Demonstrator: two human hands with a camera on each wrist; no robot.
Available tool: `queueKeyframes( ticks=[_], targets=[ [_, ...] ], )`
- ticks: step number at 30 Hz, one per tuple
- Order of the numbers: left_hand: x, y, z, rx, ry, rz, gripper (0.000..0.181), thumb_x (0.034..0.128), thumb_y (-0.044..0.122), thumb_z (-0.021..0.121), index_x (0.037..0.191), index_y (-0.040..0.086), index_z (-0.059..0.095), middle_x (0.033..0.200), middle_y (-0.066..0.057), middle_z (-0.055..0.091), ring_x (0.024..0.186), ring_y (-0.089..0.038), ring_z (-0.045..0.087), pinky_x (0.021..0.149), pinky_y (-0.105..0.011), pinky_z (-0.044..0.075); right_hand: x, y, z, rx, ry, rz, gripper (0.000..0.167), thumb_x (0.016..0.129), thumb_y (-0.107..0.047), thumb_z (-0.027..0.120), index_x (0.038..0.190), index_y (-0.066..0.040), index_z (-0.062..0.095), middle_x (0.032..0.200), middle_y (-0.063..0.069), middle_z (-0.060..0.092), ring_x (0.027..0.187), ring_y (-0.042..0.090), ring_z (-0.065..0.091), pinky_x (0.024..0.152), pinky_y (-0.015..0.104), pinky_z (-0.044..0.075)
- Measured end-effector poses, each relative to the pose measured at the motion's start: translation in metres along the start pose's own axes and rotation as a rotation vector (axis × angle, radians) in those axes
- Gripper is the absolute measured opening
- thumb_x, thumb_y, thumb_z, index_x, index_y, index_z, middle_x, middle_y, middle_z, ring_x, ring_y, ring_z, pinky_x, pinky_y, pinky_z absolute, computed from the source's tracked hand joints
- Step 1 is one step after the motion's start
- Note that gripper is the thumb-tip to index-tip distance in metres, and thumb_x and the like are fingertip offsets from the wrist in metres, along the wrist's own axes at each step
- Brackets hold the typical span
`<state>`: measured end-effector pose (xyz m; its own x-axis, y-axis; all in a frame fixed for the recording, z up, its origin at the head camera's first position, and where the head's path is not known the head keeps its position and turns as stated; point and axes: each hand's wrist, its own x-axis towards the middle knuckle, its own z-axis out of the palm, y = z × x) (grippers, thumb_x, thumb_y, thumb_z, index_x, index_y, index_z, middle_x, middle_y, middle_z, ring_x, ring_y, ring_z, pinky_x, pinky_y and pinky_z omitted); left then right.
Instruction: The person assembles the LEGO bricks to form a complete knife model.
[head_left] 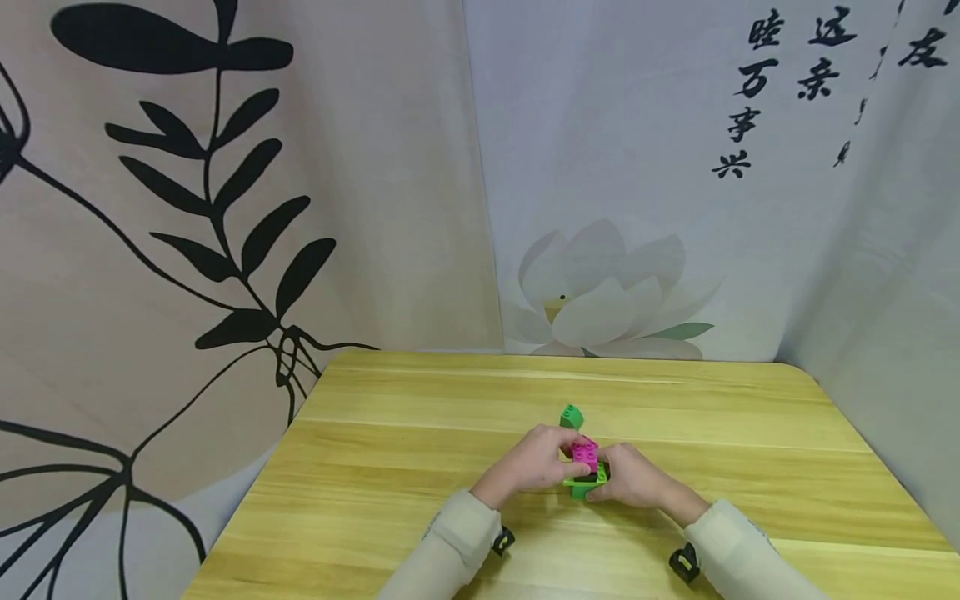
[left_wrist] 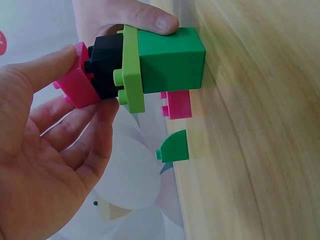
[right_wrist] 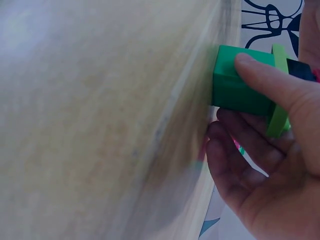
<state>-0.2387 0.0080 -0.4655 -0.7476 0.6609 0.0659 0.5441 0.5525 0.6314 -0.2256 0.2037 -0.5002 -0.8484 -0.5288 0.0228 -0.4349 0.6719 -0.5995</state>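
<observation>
A stack of toy building blocks stands between the two hands near the middle of the table. At its base is a dark green block [left_wrist: 172, 60], topped by a lime plate [left_wrist: 132, 72], a black brick [left_wrist: 107, 65] and a pink brick [left_wrist: 82, 80]. My left hand [head_left: 536, 458] pinches the pink brick at the top, thumb on one side and fingers on the other. Low down, my right hand [head_left: 637, 479] grips the green block, its thumb [right_wrist: 265, 77] lying along the block's side.
Beyond the stack, a second pink brick [left_wrist: 180, 105] and a rounded green brick [left_wrist: 175, 147] rest on the wooden table [head_left: 420, 400]. A printed curtain [head_left: 397, 183] hangs behind the table's far edge, and another cloth [head_left: 885, 275] hangs at the right.
</observation>
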Motion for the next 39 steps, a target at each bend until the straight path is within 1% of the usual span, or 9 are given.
queueKeyframes(
  ticks=[4, 7, 11, 15, 18, 26, 33, 36, 39],
  targets=[
    [-0.0014, 0.0047, -0.0014, 0.053, -0.006, 0.012, 0.021, 0.0888, 0.031, 0.067, 0.104, 0.016, 0.066, 0.081, 0.015, 0.060, 0.070, 0.003, 0.053, 0.061, -0.014, 0.044, 0.0004, -0.0010, -0.0005, -0.007, 0.001, 0.000, 0.028, 0.070, -0.021, 0.084, 0.090, -0.015, 0.066, 0.079, -0.011, 0.062, 0.067, 0.004, 0.051, 0.061, 0.024, 0.044],
    [-0.0027, 0.0061, -0.0020, 0.089, 0.000, 0.019, 0.018, 0.0886, 0.031, 0.068, 0.099, 0.016, 0.064, 0.079, 0.015, 0.059, 0.068, 0.003, 0.052, 0.060, -0.014, 0.043, 0.0005, -0.0012, -0.0007, -0.004, -0.001, -0.011, 0.027, 0.070, -0.021, 0.084, 0.089, -0.015, 0.066, 0.077, -0.011, 0.061, 0.065, 0.004, 0.049, 0.059, 0.024, 0.043],
    [-0.0043, 0.0058, -0.0025, 0.103, 0.012, 0.011, 0.017, 0.0871, 0.031, 0.069, 0.095, 0.017, 0.064, 0.077, 0.015, 0.058, 0.064, 0.001, 0.051, 0.056, -0.014, 0.043, 0.0011, -0.0005, -0.0007, -0.006, -0.008, -0.023, 0.028, 0.070, -0.022, 0.084, 0.092, -0.015, 0.066, 0.079, -0.012, 0.062, 0.067, 0.003, 0.050, 0.060, 0.024, 0.044],
    [-0.0033, 0.0069, -0.0030, 0.112, 0.013, 0.001, 0.020, 0.0860, 0.031, 0.070, 0.098, 0.016, 0.065, 0.076, 0.014, 0.058, 0.062, 0.001, 0.051, 0.055, -0.014, 0.043, 0.0013, 0.0006, -0.0014, -0.009, -0.014, -0.021, 0.030, 0.070, -0.023, 0.084, 0.093, -0.015, 0.066, 0.081, -0.011, 0.062, 0.069, 0.003, 0.052, 0.062, 0.024, 0.045],
    [-0.0019, 0.0077, -0.0029, 0.117, 0.009, -0.005, 0.022, 0.0859, 0.033, 0.070, 0.099, 0.015, 0.066, 0.076, 0.014, 0.058, 0.062, 0.001, 0.051, 0.055, -0.014, 0.043, 0.0011, 0.0010, -0.0015, -0.002, -0.016, -0.015, 0.030, 0.070, -0.023, 0.084, 0.092, -0.015, 0.066, 0.079, -0.011, 0.061, 0.067, 0.004, 0.050, 0.060, 0.024, 0.044],
    [0.0004, 0.0072, -0.0020, 0.144, 0.008, 0.019, 0.020, 0.0864, 0.034, 0.070, 0.095, 0.016, 0.065, 0.074, 0.015, 0.057, 0.061, 0.001, 0.050, 0.055, -0.013, 0.042, 0.0000, 0.0016, -0.0002, 0.012, -0.009, -0.016, 0.027, 0.070, -0.023, 0.084, 0.089, -0.016, 0.066, 0.076, -0.011, 0.060, 0.065, 0.004, 0.049, 0.058, 0.024, 0.043],
    [-0.0010, 0.0090, 0.0005, 0.238, 0.020, 0.046, 0.025, 0.0845, 0.034, 0.072, 0.099, 0.015, 0.066, 0.074, 0.016, 0.056, 0.061, 0.003, 0.049, 0.055, -0.011, 0.040, 0.0004, 0.0041, 0.0014, -0.004, 0.005, -0.009, 0.026, 0.068, -0.025, 0.084, 0.081, -0.018, 0.063, 0.062, -0.012, 0.048, 0.055, 0.003, 0.040, 0.048, 0.021, 0.036],
    [-0.0020, 0.0092, 0.0017, 0.225, 0.030, 0.043, 0.025, 0.0837, 0.033, 0.073, 0.101, 0.016, 0.067, 0.075, 0.016, 0.058, 0.063, 0.005, 0.050, 0.056, -0.010, 0.041, 0.0006, 0.0054, 0.0024, -0.014, 0.009, -0.012, 0.026, 0.068, -0.025, 0.084, 0.081, -0.018, 0.063, 0.061, -0.012, 0.047, 0.054, 0.003, 0.040, 0.048, 0.021, 0.035],
    [-0.0025, 0.0091, 0.0023, 0.218, 0.034, 0.037, 0.025, 0.0836, 0.033, 0.073, 0.101, 0.016, 0.067, 0.076, 0.016, 0.058, 0.064, 0.005, 0.050, 0.057, -0.011, 0.041, 0.0008, 0.0055, 0.0027, -0.013, 0.006, -0.017, 0.026, 0.068, -0.025, 0.084, 0.083, -0.018, 0.064, 0.064, -0.012, 0.050, 0.057, 0.003, 0.042, 0.051, 0.022, 0.038]
  ],
)
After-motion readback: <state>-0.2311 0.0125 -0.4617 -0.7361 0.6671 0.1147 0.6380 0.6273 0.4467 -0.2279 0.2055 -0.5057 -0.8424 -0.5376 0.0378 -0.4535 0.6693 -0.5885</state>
